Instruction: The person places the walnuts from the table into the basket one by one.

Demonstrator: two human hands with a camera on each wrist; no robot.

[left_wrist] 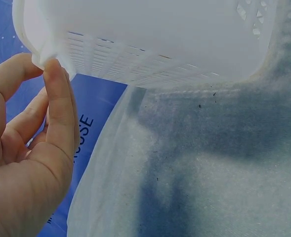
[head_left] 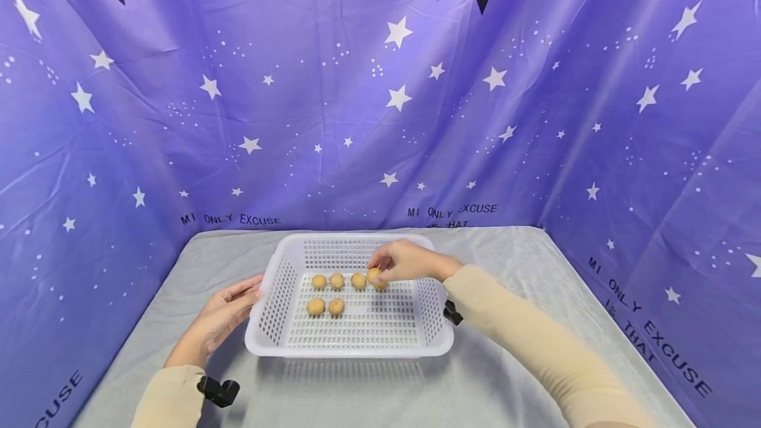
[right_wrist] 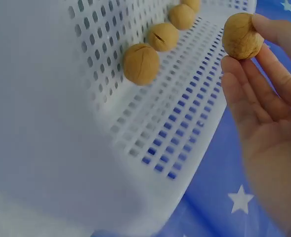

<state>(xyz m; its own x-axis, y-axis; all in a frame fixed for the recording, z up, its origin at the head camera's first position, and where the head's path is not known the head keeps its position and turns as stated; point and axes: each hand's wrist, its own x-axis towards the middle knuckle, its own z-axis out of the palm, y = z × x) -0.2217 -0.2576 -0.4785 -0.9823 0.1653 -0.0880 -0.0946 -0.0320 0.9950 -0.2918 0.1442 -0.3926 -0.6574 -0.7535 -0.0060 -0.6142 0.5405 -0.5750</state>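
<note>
A white plastic basket [head_left: 351,353] with perforated walls stands across the middle of the table. My left hand [head_left: 221,317] is at its left side; in the left wrist view, thumb and forefinger pinch the basket's rim [left_wrist: 45,60]. Inside the basket, my right hand [head_left: 404,261] holds a light brown walnut [right_wrist: 242,37] between thumb and fingertips. Right below the held walnut in the head view, another walnut [head_left: 382,285] is partly hidden. Three more, including a walnut [head_left: 359,281], line up to its left. Two walnuts [head_left: 316,307] sit in front of that row.
A pale grey cloth [head_left: 333,401] covers the table under the basket. Purple-blue curtains [head_left: 333,84] with white stars enclose the back and both sides. A black wrist mount [head_left: 453,313] on my right sleeve overlaps the basket's right rim.
</note>
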